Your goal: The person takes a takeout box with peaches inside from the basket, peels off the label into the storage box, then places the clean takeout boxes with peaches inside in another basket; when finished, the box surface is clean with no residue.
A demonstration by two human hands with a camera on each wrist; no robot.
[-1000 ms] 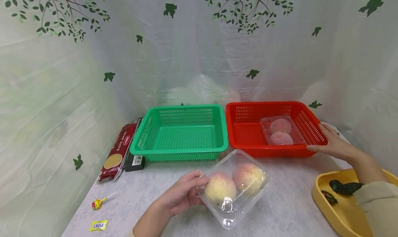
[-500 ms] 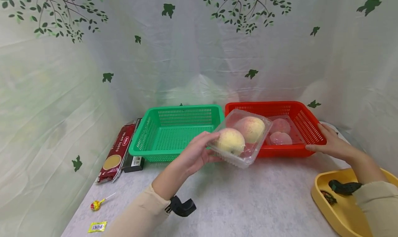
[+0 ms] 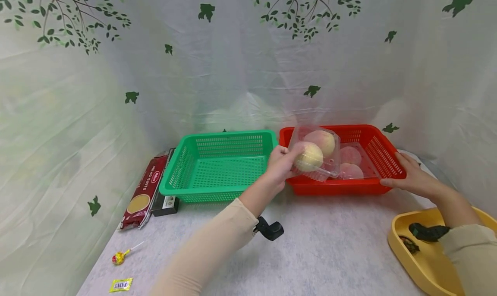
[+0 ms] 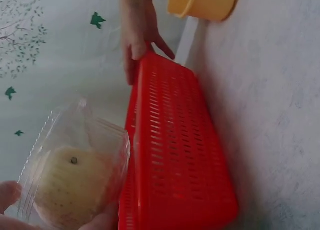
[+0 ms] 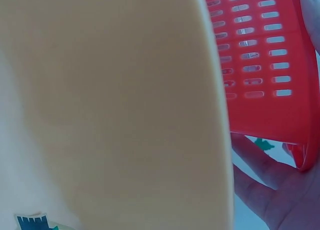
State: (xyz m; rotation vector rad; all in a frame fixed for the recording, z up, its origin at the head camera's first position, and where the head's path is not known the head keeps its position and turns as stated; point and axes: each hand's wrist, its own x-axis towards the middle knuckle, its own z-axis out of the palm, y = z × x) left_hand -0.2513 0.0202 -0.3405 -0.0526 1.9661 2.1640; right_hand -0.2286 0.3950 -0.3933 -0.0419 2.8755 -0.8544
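My left hand grips the near-left side of a clear plastic clamshell with two peaches in it. The pack is tilted and overlaps the left part of the red basket in the head view. From the left wrist, the clamshell appears beside the red basket's rim, fingertips at its edge. A second clear pack of two peaches lies inside the basket, on the right. My right hand holds the basket's right front corner, thumb in front; the right wrist view shows its spread fingers against the basket.
A green basket stands left of the red one. Beside it lie a dark red spaghetti pack and a black box. A lollipop and a yellow sweet are front left. A yellow tray sits under my right forearm.
My left hand has carried the peach pack from above the table's middle forward and right to the red basket. The right hand has kept its hold on the basket corner.
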